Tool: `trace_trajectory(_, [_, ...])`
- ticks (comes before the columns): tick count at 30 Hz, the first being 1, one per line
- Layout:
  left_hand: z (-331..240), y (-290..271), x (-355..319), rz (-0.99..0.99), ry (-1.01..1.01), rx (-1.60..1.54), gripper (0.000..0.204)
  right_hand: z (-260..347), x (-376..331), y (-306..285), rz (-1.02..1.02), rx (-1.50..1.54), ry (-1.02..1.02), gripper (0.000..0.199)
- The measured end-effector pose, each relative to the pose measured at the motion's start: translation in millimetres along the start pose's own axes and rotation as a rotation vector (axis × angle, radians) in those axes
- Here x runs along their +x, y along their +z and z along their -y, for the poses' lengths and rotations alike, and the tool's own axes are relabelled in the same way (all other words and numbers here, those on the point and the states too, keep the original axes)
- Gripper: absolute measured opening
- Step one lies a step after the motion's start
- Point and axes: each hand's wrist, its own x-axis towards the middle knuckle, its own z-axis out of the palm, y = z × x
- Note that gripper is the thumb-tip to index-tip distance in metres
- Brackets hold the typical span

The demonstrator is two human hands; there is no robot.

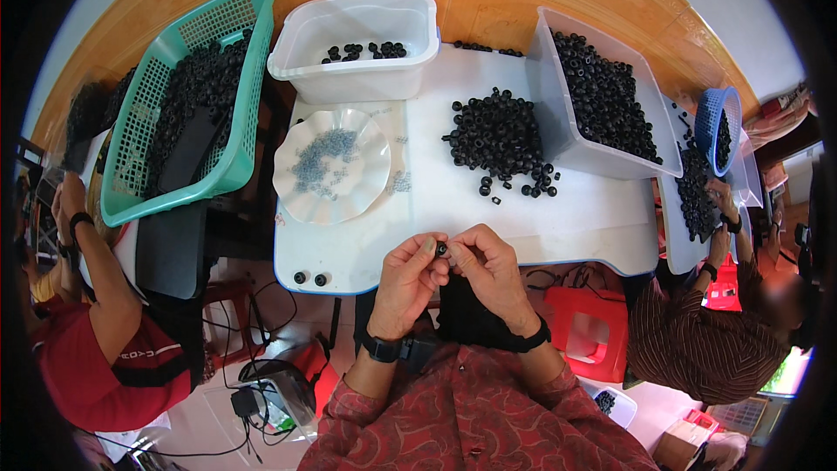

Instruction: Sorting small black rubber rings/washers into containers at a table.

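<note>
Close to the table's front edge, my left hand (406, 283) pinches a small round black part (440, 249) between thumb and fingertips. My right hand (490, 272) meets it there, its thumb and forefinger pressed together against the part's side; anything tiny between those fingertips is hidden. Beyond the hands lies a loose pile of similar black parts (495, 133) on the white table (558, 222). To the left, a wavy-rimmed white plate (370, 196) bears many small pale grey-blue pieces (324, 160). Two black parts (310, 279) sit apart at the table's front left corner.
A white tub (353, 13) with some black parts stands at the back. Right of the pile is a clear bin (567, 144) full of them. A green basket (235, 153) is at left. People work on both sides; a red stool (591, 331) stands below the table.
</note>
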Motion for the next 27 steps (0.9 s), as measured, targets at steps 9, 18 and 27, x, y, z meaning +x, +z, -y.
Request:
trace_trajectory(9, [3.3,0.9,-0.2,0.010,0.012,0.051,0.021,5.5,1.8,5.1,-0.050,-0.021,-0.015,0.006])
trace_trajectory(18, [6.4,-2.0,-0.2,0.012,0.045,0.080,0.020,-0.7,7.7,-12.4,-0.237,-0.372,-0.159,0.009])
trace_trajectory(27, [4.2,1.1,-1.9,-0.003,0.040,0.092,0.020,-30.1,30.4,-33.5,-0.434,-0.883,-0.225,0.020])
